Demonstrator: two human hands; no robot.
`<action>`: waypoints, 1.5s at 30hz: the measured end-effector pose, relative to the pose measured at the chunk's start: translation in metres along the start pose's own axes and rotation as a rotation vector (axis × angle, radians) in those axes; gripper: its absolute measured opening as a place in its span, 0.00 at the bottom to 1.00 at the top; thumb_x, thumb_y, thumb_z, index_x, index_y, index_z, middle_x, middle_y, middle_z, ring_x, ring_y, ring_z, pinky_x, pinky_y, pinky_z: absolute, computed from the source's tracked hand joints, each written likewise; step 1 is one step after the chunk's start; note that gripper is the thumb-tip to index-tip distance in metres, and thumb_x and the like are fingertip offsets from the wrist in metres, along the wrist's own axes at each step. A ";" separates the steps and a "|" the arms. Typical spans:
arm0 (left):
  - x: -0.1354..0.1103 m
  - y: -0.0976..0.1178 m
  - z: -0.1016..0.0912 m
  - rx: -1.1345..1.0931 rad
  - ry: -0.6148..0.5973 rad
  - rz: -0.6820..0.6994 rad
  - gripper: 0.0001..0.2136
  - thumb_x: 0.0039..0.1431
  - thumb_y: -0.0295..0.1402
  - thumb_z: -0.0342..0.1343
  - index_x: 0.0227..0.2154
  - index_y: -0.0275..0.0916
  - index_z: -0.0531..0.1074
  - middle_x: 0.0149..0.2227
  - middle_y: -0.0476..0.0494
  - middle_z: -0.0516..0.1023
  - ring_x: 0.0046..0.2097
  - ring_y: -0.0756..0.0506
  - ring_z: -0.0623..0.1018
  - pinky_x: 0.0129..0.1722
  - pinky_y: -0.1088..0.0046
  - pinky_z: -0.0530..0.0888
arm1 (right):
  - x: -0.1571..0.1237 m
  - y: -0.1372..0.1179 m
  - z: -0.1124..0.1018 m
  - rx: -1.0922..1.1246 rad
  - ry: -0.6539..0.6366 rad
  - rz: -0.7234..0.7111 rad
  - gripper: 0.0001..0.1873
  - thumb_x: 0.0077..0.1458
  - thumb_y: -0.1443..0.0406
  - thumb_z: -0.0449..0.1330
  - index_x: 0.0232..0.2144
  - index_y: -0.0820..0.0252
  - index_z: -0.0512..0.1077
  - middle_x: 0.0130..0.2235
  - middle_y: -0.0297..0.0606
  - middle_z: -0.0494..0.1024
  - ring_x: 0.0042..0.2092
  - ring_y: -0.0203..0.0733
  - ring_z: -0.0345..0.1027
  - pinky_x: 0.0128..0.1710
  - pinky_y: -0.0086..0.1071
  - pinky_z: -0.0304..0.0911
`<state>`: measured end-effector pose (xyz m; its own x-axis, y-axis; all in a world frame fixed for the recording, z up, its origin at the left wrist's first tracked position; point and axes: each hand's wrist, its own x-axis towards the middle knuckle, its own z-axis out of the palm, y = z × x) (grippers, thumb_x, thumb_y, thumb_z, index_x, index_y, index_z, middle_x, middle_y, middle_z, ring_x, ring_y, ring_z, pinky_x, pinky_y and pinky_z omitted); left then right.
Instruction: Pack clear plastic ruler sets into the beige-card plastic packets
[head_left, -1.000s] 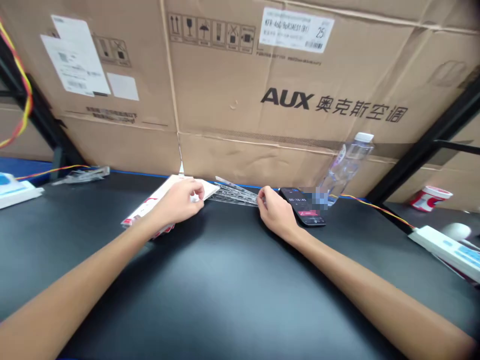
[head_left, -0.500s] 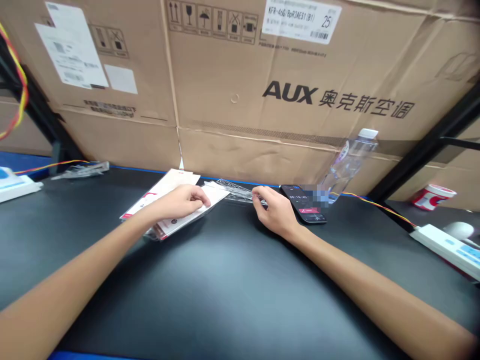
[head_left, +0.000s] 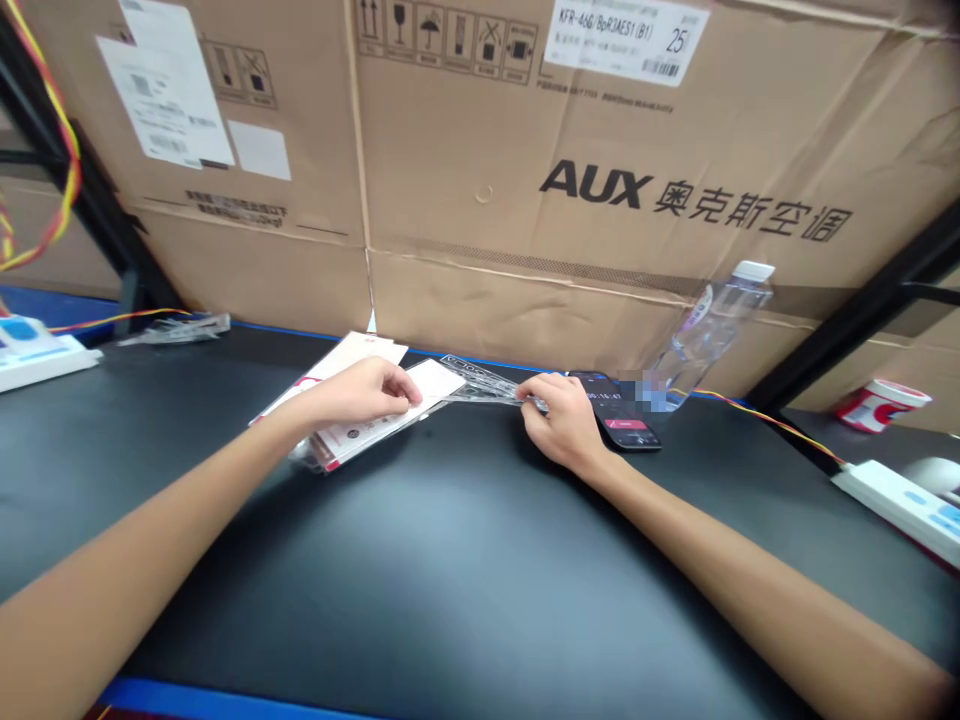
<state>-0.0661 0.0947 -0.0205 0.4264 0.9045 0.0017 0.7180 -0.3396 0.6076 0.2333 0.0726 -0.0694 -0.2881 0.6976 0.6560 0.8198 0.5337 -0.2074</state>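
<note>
My left hand (head_left: 375,390) lies over a stack of printed white packets (head_left: 352,352) in clear sleeves. Its fingers are curled in, thumb close to the fingertips, above a white card-like packet (head_left: 439,382); whether something thin is pinched there is hidden. To the right, my right hand (head_left: 562,420) has thumb and fingers closed at the near end of some thin clear plastic pieces (head_left: 484,380). These pieces stretch from the packets to its fingertips. A black phone (head_left: 634,432) with a timer on its screen lies just beside the right hand, partly covered by it.
A large cardboard box (head_left: 465,130) stands behind the black table (head_left: 450,580). At the right are a clear bottle (head_left: 712,330), a red and white cup (head_left: 881,405) and a power strip (head_left: 900,505). Leftward lie another power strip (head_left: 45,358) and crumpled clear plastic (head_left: 176,330).
The view has shifted a little, so the scene sits slightly further right. Both hands stay in nearly the same places, with the right fingers drawn in slightly more.
</note>
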 end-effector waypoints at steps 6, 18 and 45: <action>0.002 0.000 0.001 -0.138 0.177 -0.012 0.13 0.46 0.37 0.59 0.34 0.40 0.82 0.31 0.45 0.81 0.29 0.46 0.76 0.25 0.72 0.69 | 0.000 -0.002 0.000 0.037 -0.040 -0.041 0.09 0.53 0.74 0.54 0.30 0.58 0.72 0.37 0.38 0.79 0.41 0.44 0.70 0.44 0.36 0.58; -0.002 0.014 0.009 -0.252 0.215 -0.017 0.12 0.48 0.33 0.56 0.34 0.37 0.80 0.28 0.47 0.76 0.21 0.53 0.65 0.18 0.77 0.58 | 0.000 -0.001 0.003 0.102 0.106 -0.240 0.14 0.61 0.73 0.54 0.43 0.55 0.76 0.45 0.41 0.79 0.47 0.46 0.70 0.47 0.41 0.63; -0.005 0.018 0.015 0.010 -0.097 0.125 0.19 0.50 0.38 0.60 0.47 0.42 0.75 0.51 0.46 0.79 0.52 0.41 0.77 0.51 0.69 0.71 | 0.000 0.005 0.008 0.041 0.038 -0.128 0.16 0.56 0.77 0.52 0.39 0.56 0.74 0.44 0.38 0.78 0.45 0.45 0.70 0.45 0.39 0.60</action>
<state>-0.0473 0.0807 -0.0214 0.5635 0.8261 -0.0001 0.6613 -0.4509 0.5995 0.2336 0.0789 -0.0758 -0.3693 0.6041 0.7062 0.7563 0.6369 -0.1494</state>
